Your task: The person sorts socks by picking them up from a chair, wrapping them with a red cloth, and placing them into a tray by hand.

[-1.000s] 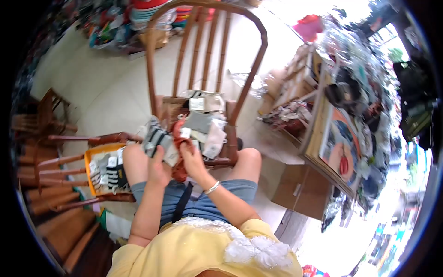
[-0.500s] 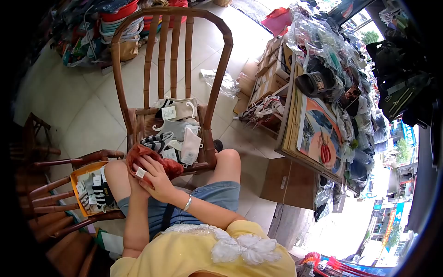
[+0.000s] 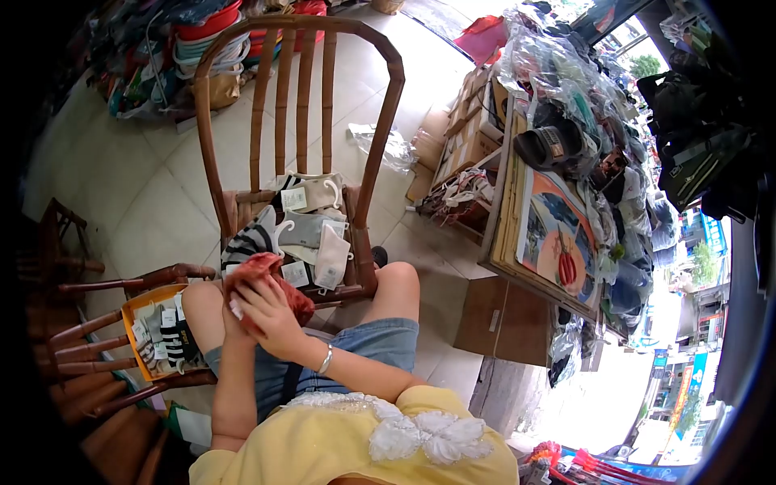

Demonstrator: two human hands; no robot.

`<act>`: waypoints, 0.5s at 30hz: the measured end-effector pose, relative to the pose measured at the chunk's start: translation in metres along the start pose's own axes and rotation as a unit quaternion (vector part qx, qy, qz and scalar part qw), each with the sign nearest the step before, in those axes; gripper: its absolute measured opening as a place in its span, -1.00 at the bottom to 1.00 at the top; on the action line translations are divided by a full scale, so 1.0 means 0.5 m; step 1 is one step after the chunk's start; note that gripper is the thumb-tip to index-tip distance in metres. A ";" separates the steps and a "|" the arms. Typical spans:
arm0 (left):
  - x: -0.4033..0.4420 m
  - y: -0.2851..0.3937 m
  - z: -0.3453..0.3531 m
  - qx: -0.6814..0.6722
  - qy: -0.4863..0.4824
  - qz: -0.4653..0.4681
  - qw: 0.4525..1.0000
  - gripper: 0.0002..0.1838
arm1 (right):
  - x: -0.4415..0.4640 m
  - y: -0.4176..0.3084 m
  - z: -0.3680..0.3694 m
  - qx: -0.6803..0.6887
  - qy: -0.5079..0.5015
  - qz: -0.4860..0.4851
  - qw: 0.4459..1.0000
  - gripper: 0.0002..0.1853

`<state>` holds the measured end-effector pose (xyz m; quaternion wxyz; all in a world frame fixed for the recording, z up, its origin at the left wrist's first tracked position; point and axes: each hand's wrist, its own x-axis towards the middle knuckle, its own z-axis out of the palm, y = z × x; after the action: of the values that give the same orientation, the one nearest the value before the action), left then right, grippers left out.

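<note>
Head view: both of my hands are together over my lap, low in front of a brown wooden chair with a curved, slatted back [image 3: 304, 109]. My right hand [image 3: 273, 317] lies across a rust-red soft cloth bundle [image 3: 296, 301], fingers side by side and pressed onto the fabric; whether the thumb pinches a fold, I cannot tell. My left hand [image 3: 235, 317] is mostly hidden beneath the right one and the cloth, so its grip cannot be read. The bundle sits between and around my hands, bulging past the right one toward the chair's front edge. A thin silver bangle [image 3: 326, 359] rings my right wrist.

Just beyond the bundle, a black-and-grey striped sock [image 3: 249, 240] rests at the left of the seat. Beside it on the seat: a plain grey sock [image 3: 301, 232] with a white hook, a pale pinkish sock [image 3: 331, 255] to its right, and a cream sock [image 3: 322, 192] toward the chair back.

Left of my thigh, a yellow-orange shallow tray [image 3: 139, 301] holds more tagged socks. To my right, well apart, red-handled pliers [image 3: 567, 265] lie on a picture-topped table, above a brown cardboard box [image 3: 503, 319].
</note>
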<state>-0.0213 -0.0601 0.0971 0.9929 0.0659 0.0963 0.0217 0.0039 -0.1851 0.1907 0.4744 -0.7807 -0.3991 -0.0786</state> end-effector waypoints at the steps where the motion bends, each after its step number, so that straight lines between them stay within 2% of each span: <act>1: -0.003 -0.001 0.009 -0.012 -0.014 0.005 1.000 -0.44 | -0.001 -0.004 0.004 -0.009 -0.012 0.006 1.000 -0.48; 3: -0.001 0.010 0.036 -0.024 -0.030 0.012 0.999 -0.43 | -0.024 0.021 0.026 0.005 -0.022 0.027 0.999 -0.50; 5: 0.003 0.033 0.080 0.204 -0.055 0.018 0.977 -0.43 | -0.036 0.038 0.024 0.030 -0.033 0.050 0.998 -0.57; 6: -0.002 0.038 0.079 0.143 0.005 0.041 0.989 -0.42 | -0.045 0.049 0.030 0.030 -0.035 0.048 0.998 -0.57; 8: -0.001 0.045 0.099 0.137 0.061 0.079 0.986 -0.44 | -0.076 0.070 0.045 0.191 0.003 0.214 0.958 -0.61; 9: 0.001 0.057 0.061 0.188 0.078 0.097 0.974 -0.45 | -0.049 0.048 0.021 0.219 0.042 0.209 0.952 -0.61; 10: -0.001 0.052 0.068 0.187 0.080 0.097 0.974 -0.45 | -0.028 0.039 0.007 0.189 0.053 0.159 0.968 -0.58; 12: -0.001 0.041 0.095 0.190 -0.013 -0.001 0.982 -0.47 | 0.008 0.007 -0.005 0.106 0.031 0.052 0.993 -0.51; 13: 0.003 0.026 0.058 0.191 -0.059 0.041 0.979 -0.47 | 0.012 0.000 0.002 0.068 -0.015 0.016 0.997 -0.46; 14: 0.001 0.026 0.050 0.191 -0.060 0.041 0.979 -0.47 | 0.004 0.000 0.015 0.063 -0.051 0.020 0.997 -0.43; 15: -0.002 0.018 0.081 0.134 -0.056 0.012 0.989 -0.47 | -0.007 0.016 0.018 0.049 -0.046 0.009 0.998 -0.43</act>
<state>-0.0146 -0.0565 0.1381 0.9786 0.2011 0.0412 0.0167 0.0047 -0.1815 0.1787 0.4937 -0.7631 -0.4166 -0.0187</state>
